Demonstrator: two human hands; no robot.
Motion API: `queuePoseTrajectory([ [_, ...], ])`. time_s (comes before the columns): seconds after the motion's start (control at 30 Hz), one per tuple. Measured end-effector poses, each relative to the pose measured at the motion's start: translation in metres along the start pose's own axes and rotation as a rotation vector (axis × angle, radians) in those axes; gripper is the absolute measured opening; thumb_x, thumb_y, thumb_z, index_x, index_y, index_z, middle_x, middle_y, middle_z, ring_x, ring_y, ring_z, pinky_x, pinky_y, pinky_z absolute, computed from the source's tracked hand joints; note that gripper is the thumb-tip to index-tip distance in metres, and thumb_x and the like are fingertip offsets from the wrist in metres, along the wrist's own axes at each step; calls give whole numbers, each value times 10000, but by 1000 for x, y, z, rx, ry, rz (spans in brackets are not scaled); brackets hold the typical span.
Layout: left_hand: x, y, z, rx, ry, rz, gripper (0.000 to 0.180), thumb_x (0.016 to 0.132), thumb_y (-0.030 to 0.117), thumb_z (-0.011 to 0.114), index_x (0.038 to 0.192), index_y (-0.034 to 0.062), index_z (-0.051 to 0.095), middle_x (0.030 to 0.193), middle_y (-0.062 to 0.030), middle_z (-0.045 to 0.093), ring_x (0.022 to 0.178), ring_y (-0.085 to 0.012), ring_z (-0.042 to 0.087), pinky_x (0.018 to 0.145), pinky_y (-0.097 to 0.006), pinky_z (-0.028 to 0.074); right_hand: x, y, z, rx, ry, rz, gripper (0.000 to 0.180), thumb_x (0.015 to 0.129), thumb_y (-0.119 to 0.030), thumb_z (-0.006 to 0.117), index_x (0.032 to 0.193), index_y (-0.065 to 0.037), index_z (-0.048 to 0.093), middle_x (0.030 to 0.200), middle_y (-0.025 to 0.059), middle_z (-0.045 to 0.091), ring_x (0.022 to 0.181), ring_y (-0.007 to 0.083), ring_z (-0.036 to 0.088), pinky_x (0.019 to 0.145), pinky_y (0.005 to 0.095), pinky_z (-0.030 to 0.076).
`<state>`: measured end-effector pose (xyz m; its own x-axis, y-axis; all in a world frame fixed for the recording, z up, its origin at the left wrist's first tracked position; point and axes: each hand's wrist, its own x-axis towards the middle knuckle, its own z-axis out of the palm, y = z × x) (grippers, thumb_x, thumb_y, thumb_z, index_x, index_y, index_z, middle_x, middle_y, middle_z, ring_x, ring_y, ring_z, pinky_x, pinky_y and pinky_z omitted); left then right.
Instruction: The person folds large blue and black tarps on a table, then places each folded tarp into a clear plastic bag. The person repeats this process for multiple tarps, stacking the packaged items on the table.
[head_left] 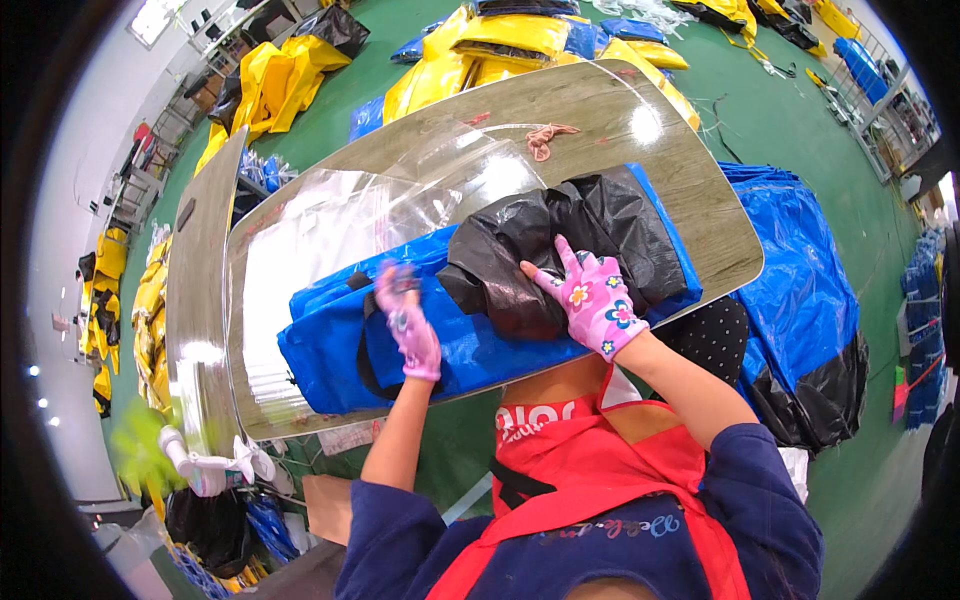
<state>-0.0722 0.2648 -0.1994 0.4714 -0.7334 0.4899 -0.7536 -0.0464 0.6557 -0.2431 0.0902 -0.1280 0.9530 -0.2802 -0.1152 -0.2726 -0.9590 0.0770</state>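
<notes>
A blue bag (pixel 480 345) of woven plastic lies flat along the near side of the wood-look table, with a black strap (pixel 368 350) looped over its left part. Bunched black sheeting (pixel 520 235) covers its right part. My right hand (pixel 597 298), in a pink flowered glove with bare thumb and fingertips, rests spread on the black sheeting and presses it down. Over the blue part, close to the strap, is my left hand (pixel 410 325) in a matching glove. Its fingers are smeared by motion, so their grip is unclear.
Clear plastic film (pixel 440 185) and white sheets (pixel 290 250) lie behind the bag, near a pinkish cord (pixel 545 140). Folded blue bags (pixel 795 270) are stacked at right. Yellow bags (pixel 510 40) pile up beyond the table. A blurred green fan (pixel 145 445) stands at lower left.
</notes>
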Motion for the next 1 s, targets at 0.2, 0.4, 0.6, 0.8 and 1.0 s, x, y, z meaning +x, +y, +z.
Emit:
queuePoseTrajectory([
  [0.2,9,26,6,379,-120,-76,630,868,305,580,1398,4,420,1448,-214,410,1368,-365,347,1155,-464,209,8,-11,-55,-40,-246,-92,787,803,-378,666,1487,-194,322,1505,249,281,1256,353,446,965,532,398],
  [0.4,1,3,-26,713,-335,88,564,872,358,555,1338,45,508,1456,-154,425,1364,-318,365,1157,-474,187,65,-50,-2,252,337,-173,655,838,-618,531,1374,-244,501,1534,124,291,1419,345,243,1065,690,158],
  [0.6,-108,-86,-198,565,556,-971,966,837,631,596,1441,-65,303,1452,-237,384,1307,-342,414,1115,-398,298,61,-57,10,210,228,-142,655,863,-668,444,1410,-306,463,1547,121,270,1438,351,188,1075,707,92],
  [0.8,-93,-26,-239,-614,316,-1352,579,863,465,664,1241,39,559,1126,-141,642,1021,-269,625,893,-395,534,56,-46,18,217,295,-176,656,891,-630,435,1418,-241,460,1539,141,289,1444,340,186,1179,503,34],
  [1.0,-45,50,-239,-938,311,-1062,546,768,134,651,1279,5,510,1137,-186,634,967,-334,652,861,-482,550,61,-46,45,322,206,-250,484,917,-384,470,1376,-236,517,1551,160,260,1449,334,187,1185,470,65],
])
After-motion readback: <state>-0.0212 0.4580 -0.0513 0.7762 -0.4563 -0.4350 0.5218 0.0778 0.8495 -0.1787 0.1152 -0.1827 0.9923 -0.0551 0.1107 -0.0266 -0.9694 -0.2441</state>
